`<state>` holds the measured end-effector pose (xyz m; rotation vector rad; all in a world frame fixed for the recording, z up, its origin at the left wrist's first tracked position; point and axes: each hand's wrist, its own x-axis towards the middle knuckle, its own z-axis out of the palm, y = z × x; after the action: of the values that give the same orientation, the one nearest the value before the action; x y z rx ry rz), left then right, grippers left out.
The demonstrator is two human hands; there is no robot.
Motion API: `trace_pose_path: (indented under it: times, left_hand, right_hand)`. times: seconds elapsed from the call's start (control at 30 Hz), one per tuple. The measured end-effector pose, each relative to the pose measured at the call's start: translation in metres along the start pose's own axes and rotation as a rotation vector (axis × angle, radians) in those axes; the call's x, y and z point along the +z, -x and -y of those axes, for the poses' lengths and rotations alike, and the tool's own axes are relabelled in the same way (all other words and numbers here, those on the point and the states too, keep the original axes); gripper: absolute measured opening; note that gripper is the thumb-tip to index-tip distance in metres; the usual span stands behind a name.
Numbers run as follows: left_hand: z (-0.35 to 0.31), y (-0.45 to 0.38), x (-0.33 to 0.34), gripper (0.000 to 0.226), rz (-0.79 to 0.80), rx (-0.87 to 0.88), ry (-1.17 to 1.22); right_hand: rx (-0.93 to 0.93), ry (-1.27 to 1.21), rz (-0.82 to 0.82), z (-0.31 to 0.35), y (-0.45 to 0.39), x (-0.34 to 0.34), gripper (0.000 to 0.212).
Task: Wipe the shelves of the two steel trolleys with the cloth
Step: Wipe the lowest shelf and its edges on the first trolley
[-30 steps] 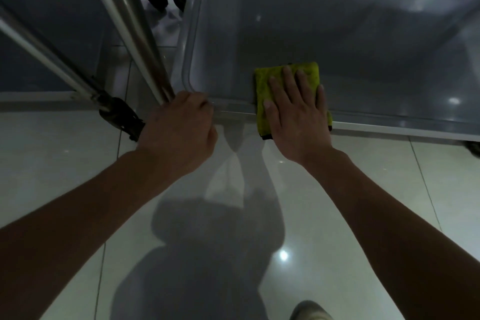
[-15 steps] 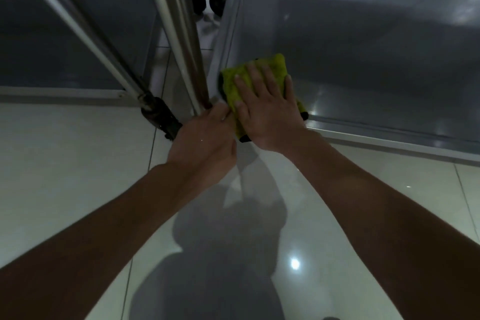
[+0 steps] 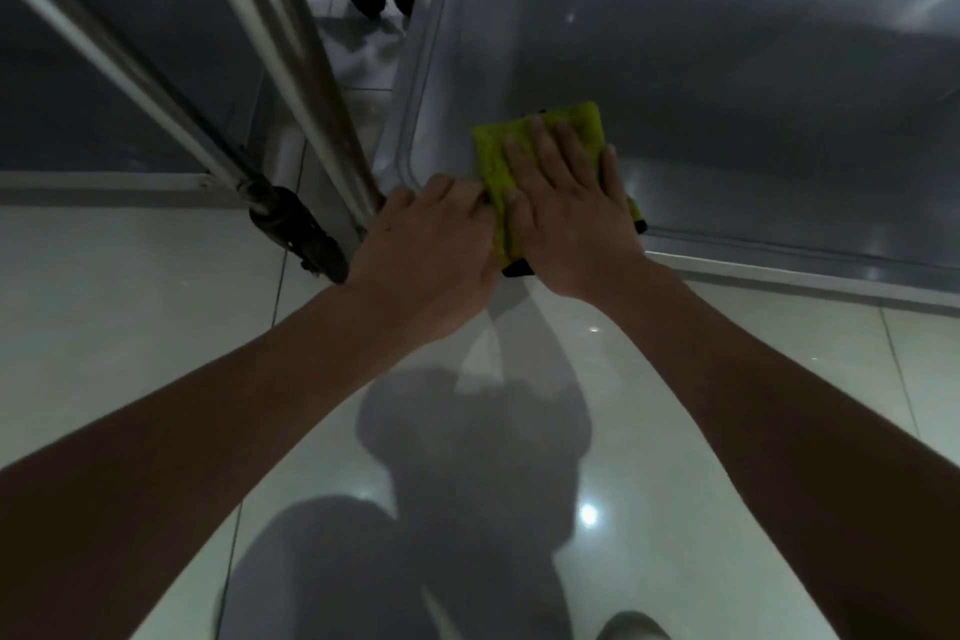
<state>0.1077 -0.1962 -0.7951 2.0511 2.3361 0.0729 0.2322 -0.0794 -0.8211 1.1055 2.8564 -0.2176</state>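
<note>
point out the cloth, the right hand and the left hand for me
cloth [image 3: 540, 130], head view, on its bare green top edge above the fingers
right hand [image 3: 571, 218], head view, on the back of the hand
left hand [image 3: 426, 260], head view, on the back of the hand

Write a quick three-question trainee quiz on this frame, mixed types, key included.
1. True or false: the right hand lies flat on the yellow-green cloth.
2. Where does the cloth sit? A) floor B) near-left corner of the steel shelf C) on the upright post
3. What is the left hand gripping?

Key: 1 true. 2 B. 3 the shelf's corner at the foot of the upright post.
</note>
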Motion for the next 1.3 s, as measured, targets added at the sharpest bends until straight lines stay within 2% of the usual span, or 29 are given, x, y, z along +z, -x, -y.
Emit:
trace_pose_path:
  times: [0.43,0.63,0.73,0.83,0.97,1.07,1.13,1.3]
  left_hand:
    - [-0.102,-0.091,0.009,0.035,-0.023,0.045,0.148]
    - [-0.127,-0.106,0.025,0.031,0.004,0.066,0.240]
    - [-0.124,-0.098,0.031,0.028,-0.034,0.089,0.276]
    - [-0.109,-0.090,0.029,0.026,-0.070,0.137,0.171]
    - [-0.058,-0.078,0.018,0.033,-0.096,0.016,0.020]
    - [-0.010,-0.074,0.009,0.033,-0.013,-0.173,-0.014]
    - [0.008,-0.069,0.002,0.034,0.062,-0.235,-0.001]
    - [0.010,-0.050,0.002,0.046,0.121,-0.172,-0.080]
  right_hand:
    - [0.321,-0.058,-0.065,-0.173,0.070,-0.006,0.057]
    - [0.445,-0.045,-0.072,-0.227,0.098,-0.015,0.057]
    - [0.460,-0.040,-0.075,-0.227,0.098,-0.015,0.057]
    - [0.473,-0.034,-0.074,-0.223,0.095,-0.014,0.057]
    - [0.485,-0.012,-0.063,-0.211,0.088,-0.013,0.059]
    - [0.419,0.043,-0.070,-0.185,0.067,-0.011,0.061]
    - [0.367,0.038,-0.062,-0.160,0.044,-0.008,0.063]
    - [0.230,-0.008,-0.096,-0.088,-0.018,0.001,0.063]
